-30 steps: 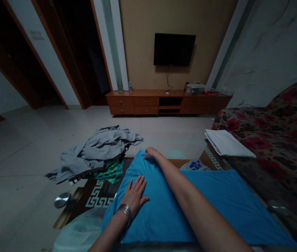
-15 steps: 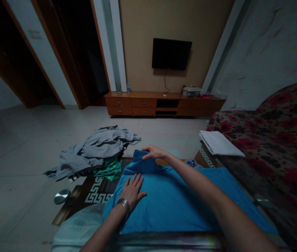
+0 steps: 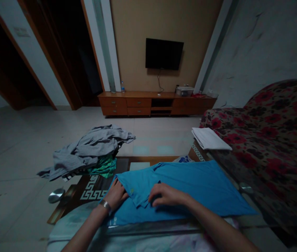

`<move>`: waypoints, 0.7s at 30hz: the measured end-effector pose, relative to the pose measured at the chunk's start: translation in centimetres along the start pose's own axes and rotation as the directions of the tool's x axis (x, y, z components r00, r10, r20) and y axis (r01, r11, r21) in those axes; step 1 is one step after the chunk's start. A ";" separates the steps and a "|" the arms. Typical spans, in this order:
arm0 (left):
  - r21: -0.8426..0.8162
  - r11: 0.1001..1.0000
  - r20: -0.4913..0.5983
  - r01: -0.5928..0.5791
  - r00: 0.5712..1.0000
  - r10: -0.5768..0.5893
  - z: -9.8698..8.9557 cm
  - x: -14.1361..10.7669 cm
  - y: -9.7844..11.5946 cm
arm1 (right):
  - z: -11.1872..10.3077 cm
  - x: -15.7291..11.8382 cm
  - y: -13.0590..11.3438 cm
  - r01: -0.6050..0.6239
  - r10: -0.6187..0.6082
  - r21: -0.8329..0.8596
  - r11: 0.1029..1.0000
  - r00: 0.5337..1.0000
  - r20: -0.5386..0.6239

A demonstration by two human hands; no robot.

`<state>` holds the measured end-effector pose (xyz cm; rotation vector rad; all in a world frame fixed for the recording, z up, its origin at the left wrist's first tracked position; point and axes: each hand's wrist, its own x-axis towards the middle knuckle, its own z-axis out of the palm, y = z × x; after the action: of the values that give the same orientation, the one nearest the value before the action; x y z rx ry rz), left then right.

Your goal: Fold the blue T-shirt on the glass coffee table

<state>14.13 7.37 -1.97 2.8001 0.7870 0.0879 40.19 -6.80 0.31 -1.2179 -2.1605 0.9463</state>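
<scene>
Okay, so the blue T-shirt (image 3: 199,178) lies flat on the glass tabletop (image 3: 93,189), right under both hands, long way running left to right, narrowing toward a corner on the right. The left hand (image 3: 116,194) presses flat at its left edge, while the right hand (image 3: 166,195) curls over a folded flap, gripping cloth.

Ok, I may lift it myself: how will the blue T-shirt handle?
The blue T-shirt probably hangs floppy: it lies in soft creases, with a flap folded over under the right hand. It looks thin and light, so it should lift easily. The fold would likely slide open unless held.
</scene>
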 end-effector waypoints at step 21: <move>-0.923 0.180 0.051 0.342 0.569 -0.821 0.5 2.7 0.0 | 0.8 6.6 7.1 -0.581 0.582 0.236 0.779 0.531 -0.616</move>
<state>16.47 8.66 -2.42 1.2647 1.4172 0.8153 40.24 1.25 -5.07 -1.9805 -1.1717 0.5796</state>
